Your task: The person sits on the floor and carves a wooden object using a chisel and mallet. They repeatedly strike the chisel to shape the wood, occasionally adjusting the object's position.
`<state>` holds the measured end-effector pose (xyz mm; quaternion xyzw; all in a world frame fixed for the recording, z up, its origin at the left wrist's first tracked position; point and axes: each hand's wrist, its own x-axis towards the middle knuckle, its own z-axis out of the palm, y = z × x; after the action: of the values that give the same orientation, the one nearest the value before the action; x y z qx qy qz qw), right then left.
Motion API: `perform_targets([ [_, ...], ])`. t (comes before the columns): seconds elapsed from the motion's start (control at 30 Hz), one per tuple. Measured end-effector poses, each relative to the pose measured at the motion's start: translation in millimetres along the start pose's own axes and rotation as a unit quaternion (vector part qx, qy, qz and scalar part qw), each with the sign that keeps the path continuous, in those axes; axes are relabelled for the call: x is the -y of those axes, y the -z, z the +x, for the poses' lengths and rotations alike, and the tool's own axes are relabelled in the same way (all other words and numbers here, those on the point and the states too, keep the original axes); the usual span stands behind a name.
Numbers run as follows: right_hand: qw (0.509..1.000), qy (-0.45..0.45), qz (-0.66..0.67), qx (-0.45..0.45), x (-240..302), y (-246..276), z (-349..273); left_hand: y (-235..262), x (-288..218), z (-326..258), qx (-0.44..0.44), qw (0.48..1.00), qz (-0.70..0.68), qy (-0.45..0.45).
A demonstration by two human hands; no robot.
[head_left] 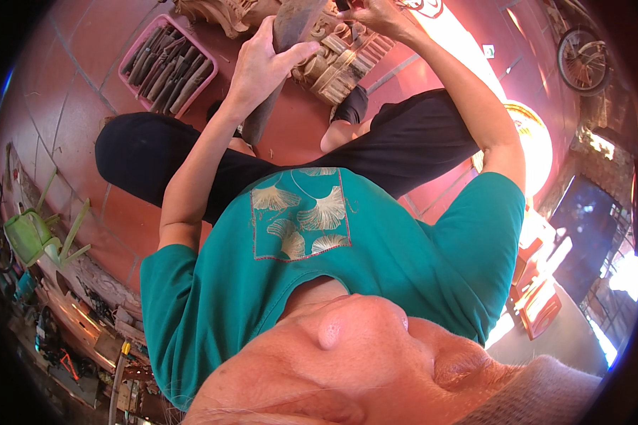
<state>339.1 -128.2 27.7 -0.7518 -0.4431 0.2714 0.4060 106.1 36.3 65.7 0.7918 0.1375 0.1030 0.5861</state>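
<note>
My left hand (256, 67) grips a long, flat, dark grey-brown wooden piece (294, 27) near the top of the view, thumb spread across its face. The piece slants down between my legs, and its upper end runs out of view. At the upper edge my right hand (376, 14) is closed, its fingers bent around a small dark thing (342, 4) that is mostly cut off. I cannot make out its kind. Just beyond the wooden piece lies a carved wooden block (342, 65) with ridges and scrolls, close to my foot.
A pink plastic basket (198, 93) full of dark, stick-like tools stands on the red tiled floor (71, 106) to the left. More carved wood (223, 13) lies at the top. A green plastic object (30, 237) is far left; a bicycle wheel (583, 60) stands far right.
</note>
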Motion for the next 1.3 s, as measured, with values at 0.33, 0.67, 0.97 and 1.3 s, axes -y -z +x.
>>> perform_targets([
  [0.33,1.000,0.004,-0.019,-0.001,2,-1,-2,0,-8,-1,0.066,0.996,0.042,0.047],
  [0.67,0.999,-0.024,-0.020,-0.015,7,3,-7,-4,11,5,0.064,0.992,0.105,0.019],
  [0.97,0.999,-0.043,0.012,-0.021,11,2,-13,3,-19,-3,0.052,0.998,0.013,0.041],
  [1.3,0.998,-0.041,-0.011,-0.046,7,-17,-20,2,-8,-10,0.094,0.991,0.052,0.075],
])
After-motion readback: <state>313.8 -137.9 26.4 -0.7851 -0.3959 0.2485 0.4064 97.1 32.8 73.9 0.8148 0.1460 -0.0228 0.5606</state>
